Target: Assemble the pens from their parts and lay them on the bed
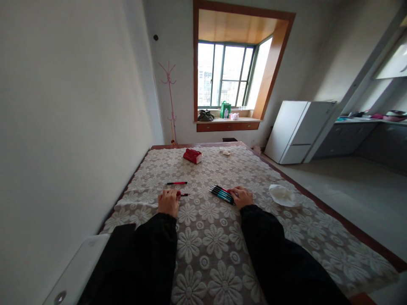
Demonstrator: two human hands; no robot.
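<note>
Both my arms, in black sleeves, reach out over a table covered with a white lace flower cloth (210,237). My left hand (168,201) is closed around a red pen (183,195) whose tip sticks out to the right. Just beyond it, a second red pen (177,183) lies loose on the cloth. My right hand (241,196) grips one end of a bundle of several pens (221,193), black and teal with a red one among them, which rests on the cloth.
A crumpled white tissue (282,195) lies to the right of my right hand. A red tissue pack (192,155) and a small white wad (226,151) sit at the far end. White wall at left, fridge (297,131) and kitchen counter at right.
</note>
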